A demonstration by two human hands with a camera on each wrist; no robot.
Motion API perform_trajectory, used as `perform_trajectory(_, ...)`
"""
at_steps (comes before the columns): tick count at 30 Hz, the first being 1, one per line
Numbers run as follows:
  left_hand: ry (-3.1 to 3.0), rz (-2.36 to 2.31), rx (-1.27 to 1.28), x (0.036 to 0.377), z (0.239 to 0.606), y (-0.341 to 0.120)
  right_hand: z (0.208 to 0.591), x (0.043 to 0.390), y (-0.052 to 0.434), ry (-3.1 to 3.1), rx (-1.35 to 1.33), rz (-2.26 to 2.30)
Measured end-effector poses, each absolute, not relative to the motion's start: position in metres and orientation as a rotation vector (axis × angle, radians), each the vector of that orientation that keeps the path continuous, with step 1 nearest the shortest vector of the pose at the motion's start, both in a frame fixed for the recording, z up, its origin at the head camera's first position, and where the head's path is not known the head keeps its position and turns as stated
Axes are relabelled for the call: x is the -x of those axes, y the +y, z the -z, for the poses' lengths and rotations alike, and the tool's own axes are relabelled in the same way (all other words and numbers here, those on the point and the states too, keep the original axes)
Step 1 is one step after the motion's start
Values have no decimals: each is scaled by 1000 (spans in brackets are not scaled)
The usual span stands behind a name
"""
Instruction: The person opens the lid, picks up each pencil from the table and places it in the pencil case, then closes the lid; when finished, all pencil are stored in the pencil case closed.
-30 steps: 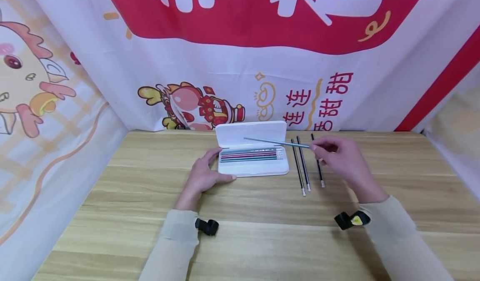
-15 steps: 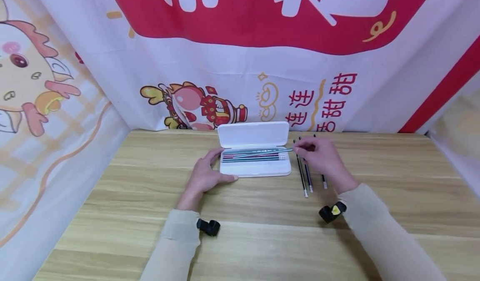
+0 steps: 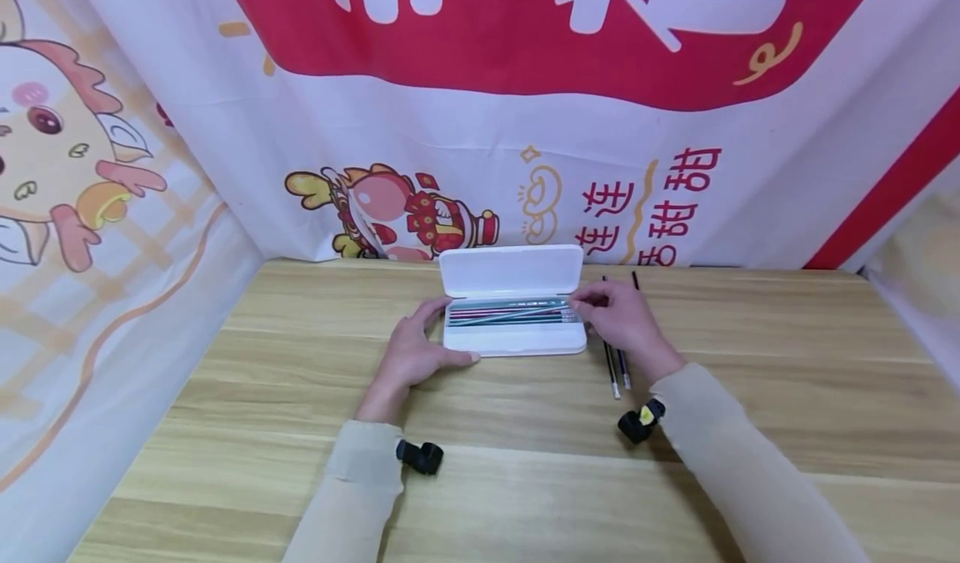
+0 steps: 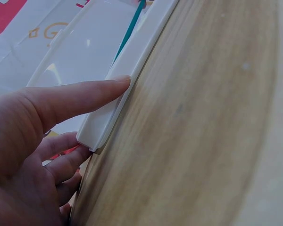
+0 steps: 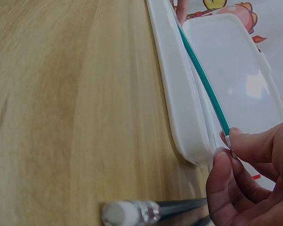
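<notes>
A white pencil case [image 3: 517,343] lies on the wooden table with its lid [image 3: 512,271] raised at the back. Inside is a row of pencils [image 3: 468,312] in teal, purple and green. My left hand [image 3: 412,348] holds the case by its left end, thumb along the front wall and fingers round the end, as the left wrist view also shows. Between thumb and fingertips, my right hand [image 3: 621,317] pinches a teal pencil [image 5: 203,77] near its eraser end. That pencil slants across the row in the case, its held end over the case's right end.
Dark pencils [image 3: 610,371] with white erasers lie on the table right of the case, partly hidden beneath my right hand. The tip of another dark pencil [image 3: 635,279] shows behind that hand. A printed cloth [image 3: 480,129] hangs along the table's back edge.
My right hand has moved left and down from above the dark pencils, bringing the teal pencil from over the lid down into the case. My left hand keeps its place on the case.
</notes>
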State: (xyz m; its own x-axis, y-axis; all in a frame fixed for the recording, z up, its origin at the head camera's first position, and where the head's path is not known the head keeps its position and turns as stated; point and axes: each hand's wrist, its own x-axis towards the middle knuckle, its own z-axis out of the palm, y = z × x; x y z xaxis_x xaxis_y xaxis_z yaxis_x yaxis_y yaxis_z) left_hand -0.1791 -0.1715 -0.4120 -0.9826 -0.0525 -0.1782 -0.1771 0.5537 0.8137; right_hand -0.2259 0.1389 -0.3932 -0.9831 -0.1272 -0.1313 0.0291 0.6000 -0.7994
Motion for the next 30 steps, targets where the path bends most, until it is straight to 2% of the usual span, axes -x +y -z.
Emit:
perform_trajectory(18, 2639, -1422, 205, 179, 412, -171, 395, 232, 139, 2663, 4, 1345)
perform_trajectory(30, 2641, -1429, 184, 179, 413, -172, 404, 235, 132, 2794, 238, 1227)
